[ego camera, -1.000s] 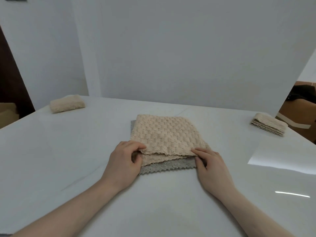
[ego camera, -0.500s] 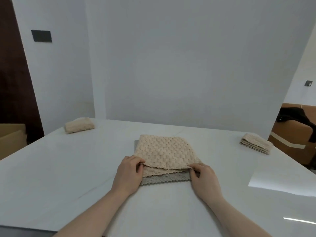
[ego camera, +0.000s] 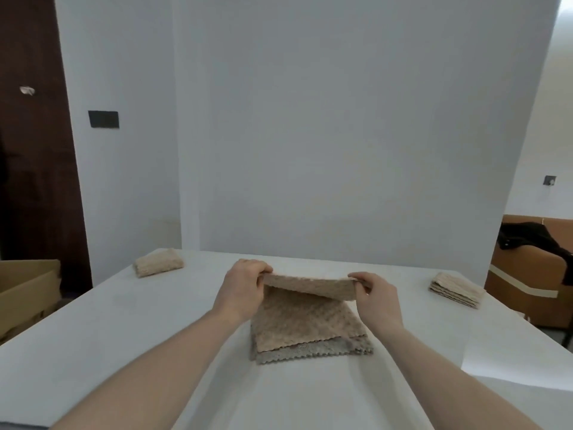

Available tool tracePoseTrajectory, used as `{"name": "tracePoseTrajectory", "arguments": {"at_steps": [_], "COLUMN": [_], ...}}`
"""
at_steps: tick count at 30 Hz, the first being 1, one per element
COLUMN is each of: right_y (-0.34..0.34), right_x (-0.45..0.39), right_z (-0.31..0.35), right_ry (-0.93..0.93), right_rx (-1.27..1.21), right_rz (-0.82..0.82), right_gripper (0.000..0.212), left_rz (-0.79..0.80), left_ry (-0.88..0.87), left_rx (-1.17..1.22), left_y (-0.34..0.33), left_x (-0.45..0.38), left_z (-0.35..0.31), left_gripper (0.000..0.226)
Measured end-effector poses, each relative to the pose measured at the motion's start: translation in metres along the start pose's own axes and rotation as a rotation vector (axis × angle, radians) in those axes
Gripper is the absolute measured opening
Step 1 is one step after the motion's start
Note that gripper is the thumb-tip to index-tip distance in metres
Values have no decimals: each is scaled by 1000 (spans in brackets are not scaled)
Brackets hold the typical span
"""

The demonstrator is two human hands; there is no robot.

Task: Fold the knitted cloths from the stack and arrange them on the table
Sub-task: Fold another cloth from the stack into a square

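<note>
At the middle of the white desk (ego camera: 93, 352), the left hand (ego camera: 242, 290) and right hand (ego camera: 376, 297) each pinch a corner of the beige knitted cloth (ego camera: 307, 321), its lifted edge held above the grey cloth (ego camera: 310, 352) beneath. Far left lies a folded beige cloth (ego camera: 158, 266); far right, a small stack of cloths (ego camera: 457, 290).
</note>
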State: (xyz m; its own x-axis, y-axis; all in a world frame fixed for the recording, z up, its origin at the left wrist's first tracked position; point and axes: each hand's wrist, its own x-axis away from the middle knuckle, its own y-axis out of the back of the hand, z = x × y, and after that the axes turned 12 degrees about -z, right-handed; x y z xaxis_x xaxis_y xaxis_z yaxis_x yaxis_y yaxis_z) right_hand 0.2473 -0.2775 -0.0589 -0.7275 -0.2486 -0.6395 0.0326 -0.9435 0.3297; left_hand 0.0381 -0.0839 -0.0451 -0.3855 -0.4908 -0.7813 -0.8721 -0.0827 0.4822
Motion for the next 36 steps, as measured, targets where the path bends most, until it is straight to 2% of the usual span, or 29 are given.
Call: {"name": "tracePoseTrajectory", "arguments": {"at_steps": [6, 13, 16, 20, 24, 29, 36], "right_y": [45, 93, 114, 143, 162, 153, 104], "right_x": [-4, 65, 78, 73, 56, 34, 30], "right_z": [52, 61, 72, 103, 134, 138, 76], "right_ry": [44, 125, 131, 120, 159, 137, 33], "right_rx": [-75, -68, -99, -168, -193, -48, 182], "right_rz": [-48, 52, 37, -30, -89, 3, 137], "right_gripper": [25, 25, 24, 15, 10, 6, 9], "left_rz": [-92, 111, 133, 60, -40, 20, 207], "left_ry": [-68, -178, -222, -245, -192, 1, 110], "left_rx": [47, -3, -3, 19, -20, -72, -220], "left_y": [59, 119, 144, 183, 208, 192, 119], "left_x": [-23, 33, 45, 38, 14, -1, 16], "left_z": [-39, -49, -50, -64, -77, -74, -57], "left_gripper": [26, 22, 17, 7, 13, 12, 13]}}
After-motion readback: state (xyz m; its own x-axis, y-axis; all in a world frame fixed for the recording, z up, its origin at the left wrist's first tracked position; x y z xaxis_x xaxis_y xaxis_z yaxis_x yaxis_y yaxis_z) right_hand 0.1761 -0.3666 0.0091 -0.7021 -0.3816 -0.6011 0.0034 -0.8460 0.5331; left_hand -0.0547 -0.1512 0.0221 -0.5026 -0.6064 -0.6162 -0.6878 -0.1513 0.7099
